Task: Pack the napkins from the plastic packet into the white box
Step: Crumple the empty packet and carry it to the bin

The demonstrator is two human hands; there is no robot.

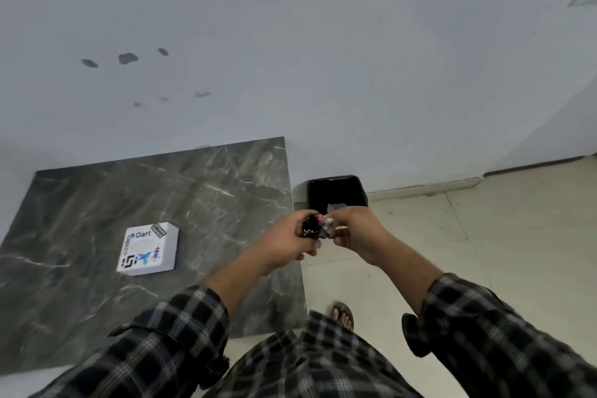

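Note:
A white box [148,248] with stickers on its lid lies shut on the dark marble table [97,203], left of my hands. My left hand [290,237] and my right hand [353,229] are held together past the table's right edge, above the floor. Between them they grip a crumpled plastic packet [315,227], black with bits of red and white. Both hands are closed on it. No napkins can be made out.
A black waste bin [336,191] with a scrap of paper inside stands on the floor against the wall, just beyond my hands. Beige floor tiles [484,236] spread to the right. My sandalled foot [343,315] is below the hands.

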